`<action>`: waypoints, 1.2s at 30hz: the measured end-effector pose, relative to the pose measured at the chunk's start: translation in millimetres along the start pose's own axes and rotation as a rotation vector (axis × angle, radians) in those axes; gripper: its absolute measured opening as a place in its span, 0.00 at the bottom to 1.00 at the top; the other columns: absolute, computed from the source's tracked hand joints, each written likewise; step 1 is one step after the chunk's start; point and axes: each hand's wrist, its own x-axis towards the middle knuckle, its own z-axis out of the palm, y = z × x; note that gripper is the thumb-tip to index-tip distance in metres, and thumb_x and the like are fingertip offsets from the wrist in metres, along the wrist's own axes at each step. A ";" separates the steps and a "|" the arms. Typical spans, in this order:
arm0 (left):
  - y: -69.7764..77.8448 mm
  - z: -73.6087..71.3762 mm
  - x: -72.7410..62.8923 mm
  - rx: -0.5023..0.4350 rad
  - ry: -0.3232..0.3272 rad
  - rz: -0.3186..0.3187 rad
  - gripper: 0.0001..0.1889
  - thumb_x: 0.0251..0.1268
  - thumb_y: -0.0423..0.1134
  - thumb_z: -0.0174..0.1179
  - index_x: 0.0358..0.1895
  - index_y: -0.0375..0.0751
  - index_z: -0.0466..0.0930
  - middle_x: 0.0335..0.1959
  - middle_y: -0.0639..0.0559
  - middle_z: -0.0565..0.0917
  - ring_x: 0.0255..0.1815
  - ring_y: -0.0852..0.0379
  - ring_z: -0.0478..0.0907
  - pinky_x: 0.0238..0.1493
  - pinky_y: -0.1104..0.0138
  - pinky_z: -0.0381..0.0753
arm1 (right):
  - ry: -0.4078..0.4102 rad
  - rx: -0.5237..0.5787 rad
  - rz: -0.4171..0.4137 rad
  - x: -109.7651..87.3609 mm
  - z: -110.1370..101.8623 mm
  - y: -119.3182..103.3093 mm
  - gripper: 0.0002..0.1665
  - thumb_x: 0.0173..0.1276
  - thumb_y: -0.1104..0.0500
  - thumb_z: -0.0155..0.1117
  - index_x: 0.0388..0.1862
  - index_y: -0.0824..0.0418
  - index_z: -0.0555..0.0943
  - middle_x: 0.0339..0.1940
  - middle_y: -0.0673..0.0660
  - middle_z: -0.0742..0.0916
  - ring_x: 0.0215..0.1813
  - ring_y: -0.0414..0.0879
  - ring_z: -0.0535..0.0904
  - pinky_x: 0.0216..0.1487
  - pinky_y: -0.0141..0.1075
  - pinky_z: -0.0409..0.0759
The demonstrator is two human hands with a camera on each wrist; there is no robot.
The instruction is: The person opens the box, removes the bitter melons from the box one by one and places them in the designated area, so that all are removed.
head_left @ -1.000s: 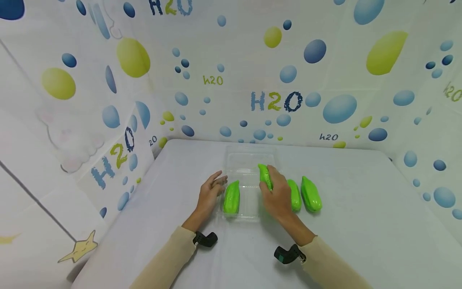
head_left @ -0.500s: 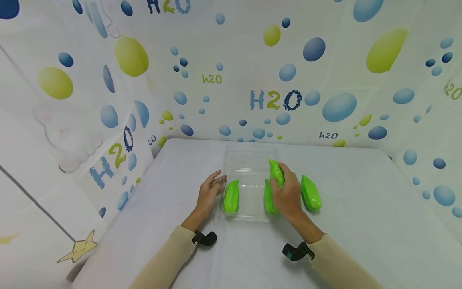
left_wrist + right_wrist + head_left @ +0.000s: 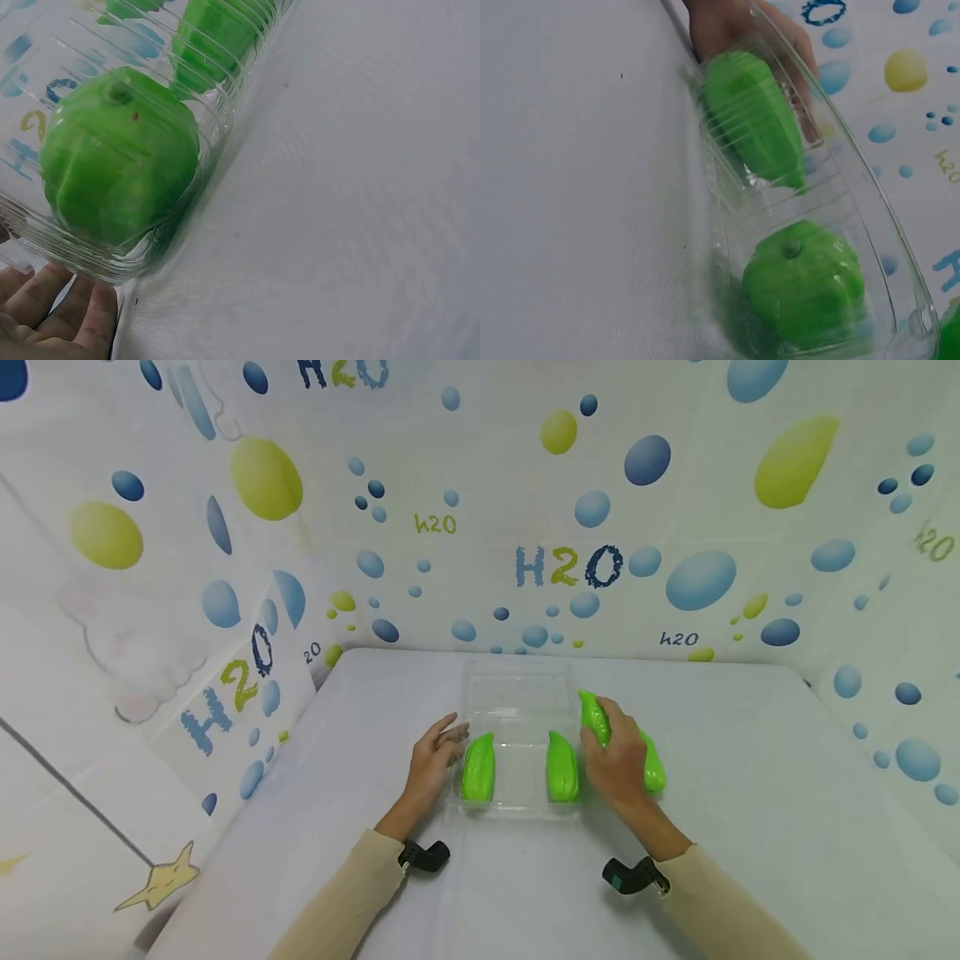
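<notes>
In the head view, a clear plastic box (image 3: 520,777) with its lid folded back holds two bright green, ribbed, pointed gourds: a left gourd (image 3: 478,768) and a right gourd (image 3: 562,768). Beside the box's left edge is my left hand (image 3: 431,764), fingers loosely bent and fingertips near its rim; whether they touch is unclear. My right hand (image 3: 618,756) grips another green gourd (image 3: 595,720) just right of the box. Past that hand, a further gourd (image 3: 653,762) lies partly covered on the table; anything behind the hand is hidden.
A white cloth covers the table (image 3: 750,827). A back wall sheet (image 3: 487,468) printed with blue and yellow-green bubbles rises behind the box, and similar sheets stand at both sides. The lid (image 3: 517,685) lies behind the box.
My right hand has moved right with its gourd, from over the box to beyond its right edge, uncovering the right gourd inside. My left hand has stayed nearly still.
</notes>
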 end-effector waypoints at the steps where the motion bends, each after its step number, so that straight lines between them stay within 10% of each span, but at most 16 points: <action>1: 0.4 0.4 0.2 0.000 -0.001 -0.002 0.32 0.67 0.29 0.50 0.77 0.38 0.63 0.67 0.43 0.79 0.69 0.46 0.76 0.53 0.66 0.75 | 0.000 -0.012 -0.001 1.1 -1.6 2.2 0.28 0.62 0.63 0.62 0.63 0.64 0.79 0.42 0.67 0.84 0.40 0.58 0.78 0.39 0.50 0.74; 20: -0.8 -0.2 1.6 -0.007 -0.006 -0.013 0.32 0.69 0.28 0.50 0.77 0.39 0.63 0.67 0.43 0.79 0.69 0.47 0.75 0.56 0.60 0.74 | -0.027 -0.111 0.088 21.3 -45.5 40.6 0.28 0.66 0.61 0.56 0.65 0.66 0.78 0.41 0.70 0.84 0.39 0.60 0.77 0.39 0.49 0.71; 27: 32.6 -2.4 -9.3 -0.007 -0.053 -0.031 0.32 0.68 0.26 0.49 0.77 0.34 0.61 0.69 0.35 0.76 0.70 0.41 0.73 0.56 0.62 0.74 | -0.021 -0.119 0.104 22.7 -52.9 54.5 0.28 0.66 0.62 0.56 0.66 0.67 0.78 0.48 0.71 0.85 0.41 0.60 0.78 0.41 0.50 0.73; 36: 0.5 -0.9 2.6 -0.025 -0.017 -0.033 0.32 0.70 0.27 0.49 0.77 0.38 0.62 0.69 0.41 0.77 0.70 0.45 0.74 0.56 0.61 0.73 | -0.036 -0.114 0.165 23.5 -58.5 67.5 0.28 0.67 0.62 0.54 0.65 0.68 0.78 0.52 0.71 0.86 0.42 0.58 0.81 0.40 0.46 0.76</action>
